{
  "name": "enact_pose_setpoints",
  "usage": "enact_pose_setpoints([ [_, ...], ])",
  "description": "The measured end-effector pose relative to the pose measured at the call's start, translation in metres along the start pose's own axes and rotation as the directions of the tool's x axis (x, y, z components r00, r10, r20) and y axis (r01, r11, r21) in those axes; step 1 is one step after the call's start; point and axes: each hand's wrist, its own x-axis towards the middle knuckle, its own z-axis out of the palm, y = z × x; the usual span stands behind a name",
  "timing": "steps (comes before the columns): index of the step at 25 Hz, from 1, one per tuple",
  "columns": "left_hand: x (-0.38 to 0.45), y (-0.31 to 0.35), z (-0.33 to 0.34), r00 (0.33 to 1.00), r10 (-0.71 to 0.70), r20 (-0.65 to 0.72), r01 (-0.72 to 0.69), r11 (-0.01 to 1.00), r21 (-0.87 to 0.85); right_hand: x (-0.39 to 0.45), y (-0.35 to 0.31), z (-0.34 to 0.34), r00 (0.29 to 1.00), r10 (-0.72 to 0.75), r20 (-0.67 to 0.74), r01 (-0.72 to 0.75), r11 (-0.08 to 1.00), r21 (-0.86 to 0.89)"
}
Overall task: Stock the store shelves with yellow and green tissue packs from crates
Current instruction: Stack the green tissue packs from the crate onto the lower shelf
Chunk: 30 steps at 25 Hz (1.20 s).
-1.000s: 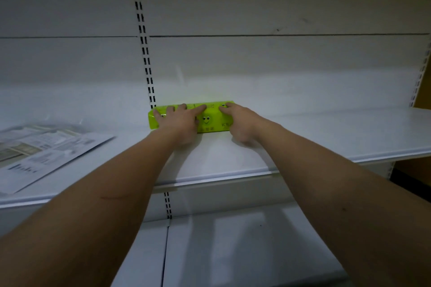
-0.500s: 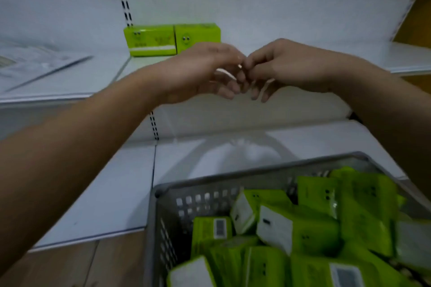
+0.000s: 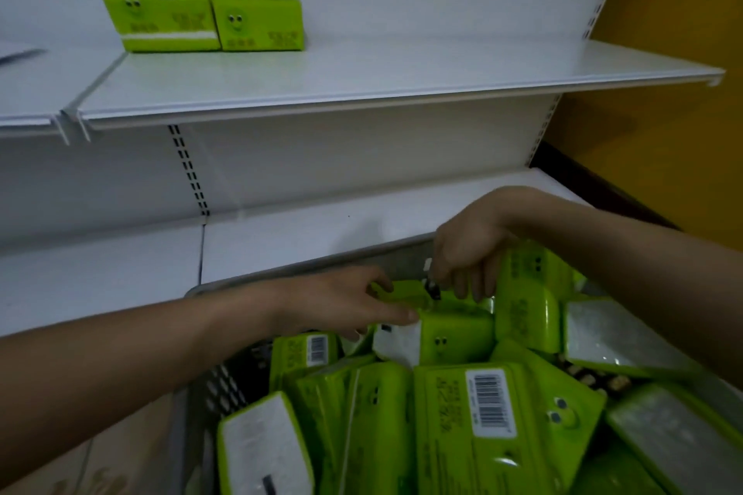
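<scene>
- White metal store shelves [image 3: 362,80] are filling the background, with an orange wall running along the right side.
- Both hands are reaching into the crate [image 3: 209,386], which is sitting in front of the lower shelf and is packed with green packs lying at all angles.
- The left hand [image 3: 341,303] is gripping one pack [image 3: 406,293] at the far end of the pile, thumb on its near side and fingers curled over the top.
- The right hand [image 3: 468,249] is hanging just beyond the left, fingers curled downward and pinching at the same pack's right end; whether it is truly holding is hard to tell.
- Well above the hands and to their left, two packs [image 3: 201,22] are standing side by side, touching, against the back panel of the upper shelf.
- Judging from this, the job is only beginning: two packs are shelved, one is being picked, and many are waiting in the crate.
- No yellow packs are showing anywhere here.
- Most of the upper shelf is waiting to be filled.
</scene>
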Motion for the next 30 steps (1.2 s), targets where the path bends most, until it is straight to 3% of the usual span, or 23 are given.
enact_pose_setpoints([
  [4,0.001,0.013,0.016,0.999,-0.047,-0.009,0.047,0.998,0.036,0.024,0.004,0.018,0.996,0.083,0.023,-0.082,0.995,-0.051],
  [10,0.007,0.023,0.025,0.984,0.041,-0.176,0.018,0.946,0.322,0.032,0.006,0.026,0.996,0.090,0.005,-0.090,0.995,0.036],
  [13,0.004,0.018,0.010,0.964,0.154,-0.217,-0.101,0.966,0.237,0.020,0.013,0.010,0.998,0.026,0.061,-0.035,0.988,0.149],
  [18,-0.007,0.010,-0.015,0.899,0.353,-0.258,-0.342,0.935,0.090,-0.011,0.020,-0.018,0.993,-0.115,-0.010,0.111,0.934,0.339],
  [20,-0.011,0.010,-0.025,0.838,0.457,-0.299,-0.445,0.888,0.113,-0.027,0.024,-0.029,0.982,-0.186,-0.031,0.184,0.907,0.379],
  [25,-0.019,0.021,-0.041,0.609,0.654,-0.448,-0.699,0.710,0.087,-0.071,0.037,-0.051,0.904,-0.389,-0.179,0.425,0.773,0.471],
  [30,-0.025,0.050,-0.065,0.326,0.680,-0.657,-0.746,0.612,0.264,-0.095,0.035,-0.068,0.695,-0.548,-0.465,0.712,0.432,0.554],
])
